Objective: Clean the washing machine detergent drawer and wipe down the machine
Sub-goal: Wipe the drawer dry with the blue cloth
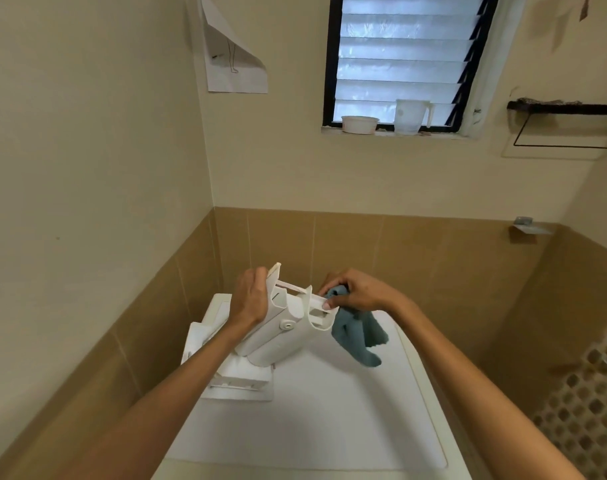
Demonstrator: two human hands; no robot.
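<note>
Fingers [252, 277] round up-tilted drawer [288, 341] (and cloth [360, 337])

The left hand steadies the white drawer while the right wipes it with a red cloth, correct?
Not quite. The head view shows the cloth is blue-grey, not red; the left hand steadies the white drawer while the right hand wipes it.
</note>
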